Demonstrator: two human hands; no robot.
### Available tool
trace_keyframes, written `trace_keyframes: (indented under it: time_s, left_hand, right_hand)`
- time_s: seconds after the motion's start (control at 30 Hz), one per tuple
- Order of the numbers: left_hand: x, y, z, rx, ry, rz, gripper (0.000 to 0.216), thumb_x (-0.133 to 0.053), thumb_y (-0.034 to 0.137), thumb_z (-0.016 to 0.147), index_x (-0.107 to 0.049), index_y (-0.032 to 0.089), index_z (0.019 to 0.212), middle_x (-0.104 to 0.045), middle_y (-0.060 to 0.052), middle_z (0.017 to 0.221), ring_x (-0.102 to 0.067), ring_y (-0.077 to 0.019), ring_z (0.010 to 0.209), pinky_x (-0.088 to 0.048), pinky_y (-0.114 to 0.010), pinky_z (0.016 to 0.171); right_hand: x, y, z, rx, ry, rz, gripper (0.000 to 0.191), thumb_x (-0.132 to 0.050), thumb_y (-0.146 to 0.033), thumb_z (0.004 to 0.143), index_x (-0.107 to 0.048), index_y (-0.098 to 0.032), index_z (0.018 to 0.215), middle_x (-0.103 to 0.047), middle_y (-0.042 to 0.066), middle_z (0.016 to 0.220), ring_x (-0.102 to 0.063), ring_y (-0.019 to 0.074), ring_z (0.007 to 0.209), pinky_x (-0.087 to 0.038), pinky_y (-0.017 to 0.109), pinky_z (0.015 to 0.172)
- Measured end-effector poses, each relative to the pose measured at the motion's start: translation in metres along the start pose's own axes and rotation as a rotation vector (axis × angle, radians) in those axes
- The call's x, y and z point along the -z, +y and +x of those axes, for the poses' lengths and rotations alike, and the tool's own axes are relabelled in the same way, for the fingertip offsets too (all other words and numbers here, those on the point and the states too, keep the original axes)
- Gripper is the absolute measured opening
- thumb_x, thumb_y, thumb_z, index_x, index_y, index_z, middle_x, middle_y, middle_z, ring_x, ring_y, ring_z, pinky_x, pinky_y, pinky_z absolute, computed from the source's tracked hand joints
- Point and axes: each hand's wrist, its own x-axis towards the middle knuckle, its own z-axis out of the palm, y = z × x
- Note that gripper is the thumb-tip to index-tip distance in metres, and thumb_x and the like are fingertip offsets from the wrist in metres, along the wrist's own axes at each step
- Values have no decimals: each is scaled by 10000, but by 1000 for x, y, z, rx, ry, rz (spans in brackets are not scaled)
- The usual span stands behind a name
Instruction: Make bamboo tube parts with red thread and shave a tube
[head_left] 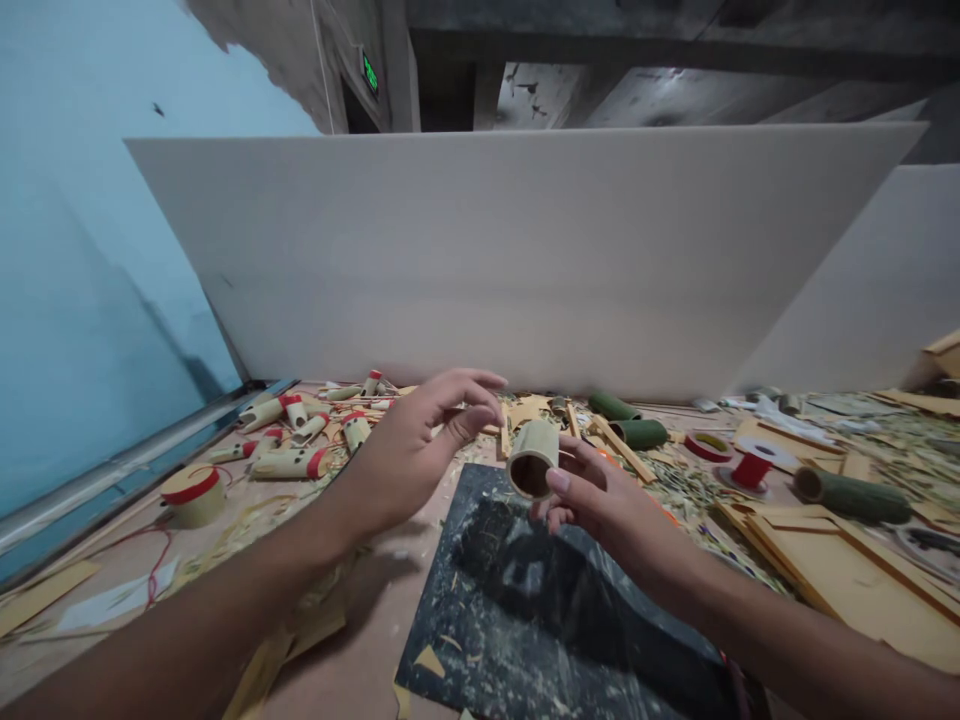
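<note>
Bamboo tube (pixel 538 443), short and pale, is in the right hand (pixel 596 490) of the person, held in the air above the far part of a black board (pixel 517 660). The thumb lies at the rim of its open end and the other fingers support it from the side, so this hand is closed upon the tube, though the hold seems to me a light one. The left hand (pixel 420 435) is raised near it without touching; its fingers are loosely bent, the gap between thumb and forefinger is narrow, and I see nothing held there. As for progress, I judge that the tube is already cut to length and without its green skin, whereas two dark green tubes (pixel 639 433) behind the board keep theirs. On the side which I can see, it has no red band and no dark holes — one piece at the left (pixel 289 463) has both, and a wider piece (pixel 196 505) is closed on top with a red band around. Therefore I would say the tube is shaped but bare, and any such finishing is not yet done on it. Its far end is hidden from me — whether it is covered, I cannot tell.
</note>
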Motion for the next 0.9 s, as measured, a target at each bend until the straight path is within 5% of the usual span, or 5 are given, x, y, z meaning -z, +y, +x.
trace_keyframes:
  time_s: [0.27,0.47,0.67,0.8,0.9]
  left_hand:
    - [-12,-21,-3,356,-129,-141,317,-469,488,1073,-638,225,1125,-694,-74,1170,-649,-267,1120,-551,-412,914]
    - [-19,-22,-6,402,-227,-230,329,-445,436,1078,-611,269,1308,-667,-82,1323,-666,-270,1151,-568,-414,892]
    - [-21,-22,-11,530,-346,-290,525,-540,623,1006,-611,290,1406,-677,-105,1376,-657,-325,1173,-559,-448,915]
    - [-21,-20,-12,553,-462,-406,579,-535,658,992,-623,271,1413,-717,-109,1304,-678,-317,1110,-549,-430,904]
    - [-21,-18,-11,528,-537,-467,549,-562,630,991,-636,267,1397,-707,-107,1313,-660,-313,1151,-538,-399,912]
  right_hand:
    - [-3,-3,-4,42,-44,-101,566,-821,-492,855,-579,-249,1305,-650,132,1326,-679,175,768,-514,340,647]
    - [-2,-3,-2,37,-64,-135,548,-816,-499,853,-574,-248,1276,-653,133,1298,-673,170,750,-505,325,611]
    - [1,5,-2,45,-51,-197,744,-851,-439,829,-458,-295,1444,-637,96,1322,-617,152,773,-493,305,631]
    - [0,7,-6,71,4,-387,860,-837,-392,820,-364,-276,1529,-669,37,1027,-608,188,793,-520,338,691]
    - [-1,6,-8,142,43,-564,864,-820,-336,812,-369,-296,1547,-636,52,1106,-610,186,804,-547,363,726]
